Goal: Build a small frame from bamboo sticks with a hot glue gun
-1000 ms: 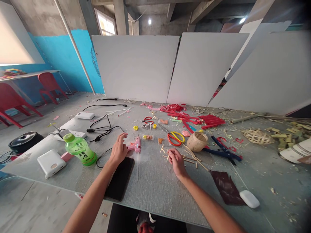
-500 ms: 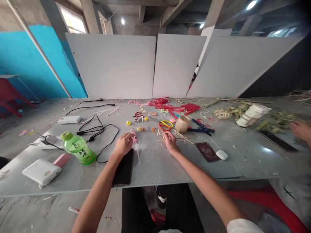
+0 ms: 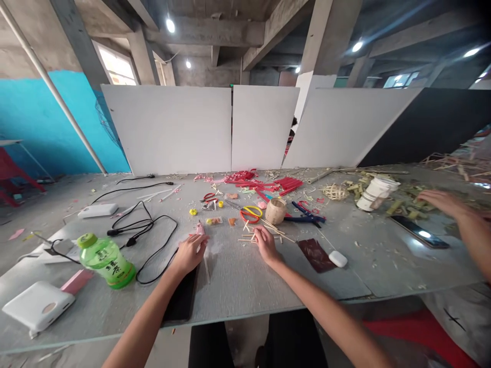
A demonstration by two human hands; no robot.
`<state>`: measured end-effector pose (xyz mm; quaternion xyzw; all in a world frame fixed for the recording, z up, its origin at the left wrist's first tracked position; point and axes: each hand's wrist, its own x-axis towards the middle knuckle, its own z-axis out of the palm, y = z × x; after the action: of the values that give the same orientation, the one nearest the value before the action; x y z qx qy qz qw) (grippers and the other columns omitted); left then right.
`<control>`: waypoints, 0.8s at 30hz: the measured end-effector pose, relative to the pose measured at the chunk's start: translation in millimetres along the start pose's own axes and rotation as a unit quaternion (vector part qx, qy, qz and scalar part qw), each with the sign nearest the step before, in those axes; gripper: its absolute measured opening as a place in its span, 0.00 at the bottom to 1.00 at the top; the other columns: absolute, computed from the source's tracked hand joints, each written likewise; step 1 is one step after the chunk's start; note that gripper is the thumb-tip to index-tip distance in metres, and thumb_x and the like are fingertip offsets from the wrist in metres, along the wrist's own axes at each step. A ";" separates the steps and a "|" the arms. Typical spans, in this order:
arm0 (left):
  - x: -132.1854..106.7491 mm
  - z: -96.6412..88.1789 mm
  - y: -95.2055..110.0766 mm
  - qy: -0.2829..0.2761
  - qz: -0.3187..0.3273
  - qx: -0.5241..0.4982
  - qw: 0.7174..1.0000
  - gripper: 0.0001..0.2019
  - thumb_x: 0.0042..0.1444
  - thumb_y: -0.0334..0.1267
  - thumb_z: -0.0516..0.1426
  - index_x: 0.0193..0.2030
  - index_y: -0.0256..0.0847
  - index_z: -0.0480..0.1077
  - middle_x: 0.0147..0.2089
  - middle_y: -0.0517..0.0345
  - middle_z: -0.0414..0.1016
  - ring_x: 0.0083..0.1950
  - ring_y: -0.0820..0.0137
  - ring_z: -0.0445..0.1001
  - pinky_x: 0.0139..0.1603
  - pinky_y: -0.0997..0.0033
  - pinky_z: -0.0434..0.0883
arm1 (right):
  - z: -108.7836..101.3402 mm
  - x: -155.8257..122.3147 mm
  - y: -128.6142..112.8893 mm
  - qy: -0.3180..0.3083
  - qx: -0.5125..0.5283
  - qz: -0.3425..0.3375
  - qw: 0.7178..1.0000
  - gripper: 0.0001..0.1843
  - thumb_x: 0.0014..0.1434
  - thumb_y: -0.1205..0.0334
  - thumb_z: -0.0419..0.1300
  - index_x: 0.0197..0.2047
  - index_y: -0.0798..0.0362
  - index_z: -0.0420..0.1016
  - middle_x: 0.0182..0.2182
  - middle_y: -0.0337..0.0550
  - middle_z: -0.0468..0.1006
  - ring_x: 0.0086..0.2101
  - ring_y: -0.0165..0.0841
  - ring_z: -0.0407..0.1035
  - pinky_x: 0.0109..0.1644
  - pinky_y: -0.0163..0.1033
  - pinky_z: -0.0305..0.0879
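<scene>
My left hand is curled over a small pink hot glue gun, with its fingers partly hiding the body. A clear glue stick trails from the gun toward me. My right hand has thumb and forefinger pinched on a short, thin wooden stick, mostly covered by the fingertips. Several more thin sticks lie just beyond and beside that hand. Behind them stand a small bamboo cup and yellow-and-red-handled scissors. Under my left forearm lies a dark phone-like slab.
To the left are a green tea bottle, a white power bank and black cables. Blue-handled pliers, a brown sheet and a white case lie right. Another person's hand reaches over bamboo scraps at far right.
The view has tilted up and turned slightly right. My left hand has shifted a little over the glue gun; my right hand stays by the sticks. The other person's hand has moved.
</scene>
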<state>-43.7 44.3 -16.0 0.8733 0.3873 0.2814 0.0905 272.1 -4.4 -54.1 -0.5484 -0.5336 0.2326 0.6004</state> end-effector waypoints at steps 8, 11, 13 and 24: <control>17.5 -1.0 31.0 -0.058 -0.039 -0.003 0.998 0.15 0.66 0.36 0.51 0.50 0.39 0.79 0.46 0.45 0.84 0.44 0.60 0.82 0.47 0.64 0.74 | -27.8 22.1 -3.6 -0.063 0.072 0.017 0.995 0.20 0.66 0.40 0.55 0.36 0.49 0.71 0.22 0.33 0.66 0.21 0.30 0.60 0.22 0.34 0.57; 29.2 6.7 56.3 -0.092 -0.054 -0.032 0.994 0.14 0.67 0.43 0.55 0.50 0.41 0.79 0.39 0.51 0.84 0.36 0.65 0.81 0.40 0.69 0.73 | -15.2 13.6 -4.9 -0.098 0.089 0.018 0.991 0.20 0.68 0.42 0.54 0.39 0.49 0.73 0.22 0.33 0.66 0.20 0.30 0.60 0.23 0.35 0.59; 36.3 16.7 69.5 -0.119 -0.066 -0.065 0.989 0.16 0.65 0.49 0.59 0.50 0.42 0.79 0.35 0.57 0.84 0.29 0.71 0.78 0.33 0.74 0.69 | -11.8 2.7 -6.9 -0.124 0.092 0.017 0.988 0.19 0.68 0.43 0.56 0.42 0.50 0.76 0.24 0.36 0.70 0.22 0.31 0.64 0.25 0.35 0.63; 30.9 52.7 76.0 -0.109 -0.040 -0.249 0.961 0.16 0.67 0.47 0.59 0.51 0.39 0.83 0.30 0.54 0.82 0.27 0.75 0.71 0.32 0.75 0.66 | -19.4 -14.5 -22.6 -0.206 0.045 -0.034 0.977 0.13 0.71 0.53 0.58 0.50 0.49 0.80 0.43 0.49 0.83 0.41 0.38 0.78 0.43 0.39 0.76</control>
<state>50.2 18.0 -17.9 0.8322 0.3273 0.2683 0.3583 277.8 -31.4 -35.9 -0.4423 -0.6531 0.3442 0.5092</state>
